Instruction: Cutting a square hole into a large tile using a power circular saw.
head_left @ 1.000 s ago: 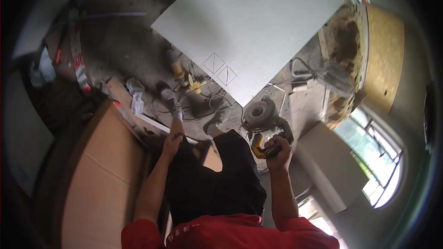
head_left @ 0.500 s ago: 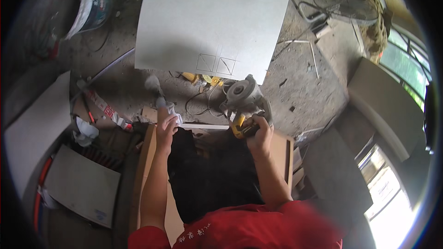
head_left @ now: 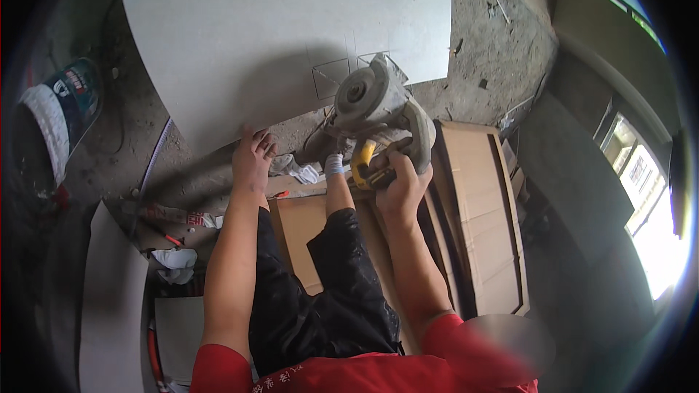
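My right hand (head_left: 405, 191) grips the yellow and black handle of a handheld disc cutter (head_left: 375, 98). The cutter's round, dusty grey guard hangs over the near edge of a large pale slab (head_left: 269, 22), in front of two pencilled boxes with lines across them. Whether the disc touches the slab, I cannot tell; the guard hides it. At the slab's near left edge is my left hand (head_left: 253, 164), its fingers apart and holding nothing. Its fingertips are close to the edge, and contact is unclear.
Cardboard-wrapped panels (head_left: 480, 218) lean to the right of my legs. A bucket (head_left: 62, 124) lies tipped at the left. White crumpled wrapping (head_left: 175, 262) and a grey panel (head_left: 109, 306) are at the lower left. Dusty concrete floor (head_left: 488, 51) surrounds the slab.
My left hand has moved forward from beside my knee to the slab's edge. The cutter, still in my right hand, now overlaps the slab near the pencilled boxes. The view has shifted.
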A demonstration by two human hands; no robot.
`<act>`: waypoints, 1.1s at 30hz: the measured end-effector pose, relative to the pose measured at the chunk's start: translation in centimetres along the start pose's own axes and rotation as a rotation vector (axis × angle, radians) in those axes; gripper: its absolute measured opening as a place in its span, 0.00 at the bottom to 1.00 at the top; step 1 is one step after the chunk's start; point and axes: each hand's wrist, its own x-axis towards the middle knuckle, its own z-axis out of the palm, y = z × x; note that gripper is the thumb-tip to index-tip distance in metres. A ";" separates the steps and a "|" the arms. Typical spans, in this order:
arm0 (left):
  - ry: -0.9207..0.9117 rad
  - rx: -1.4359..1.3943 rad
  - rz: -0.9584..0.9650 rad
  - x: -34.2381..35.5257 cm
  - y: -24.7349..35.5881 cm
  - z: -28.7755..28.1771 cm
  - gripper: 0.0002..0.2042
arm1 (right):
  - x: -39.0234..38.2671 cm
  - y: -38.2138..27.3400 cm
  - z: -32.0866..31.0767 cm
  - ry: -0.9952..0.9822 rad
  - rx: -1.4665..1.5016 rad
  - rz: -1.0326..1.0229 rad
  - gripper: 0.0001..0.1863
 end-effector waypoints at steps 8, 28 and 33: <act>-0.031 0.126 -0.006 -1.0 1.3 1.0 0.28 | 0.7 1.6 0.7 -0.036 -0.097 -0.115 0.06; 0.001 0.150 0.028 -2.2 1.0 1.4 0.28 | 1.3 2.7 0.1 -0.004 -0.039 -0.084 0.07; -0.020 0.121 0.061 -2.1 0.8 1.3 0.25 | 1.6 2.2 0.4 -0.021 -0.049 -0.085 0.06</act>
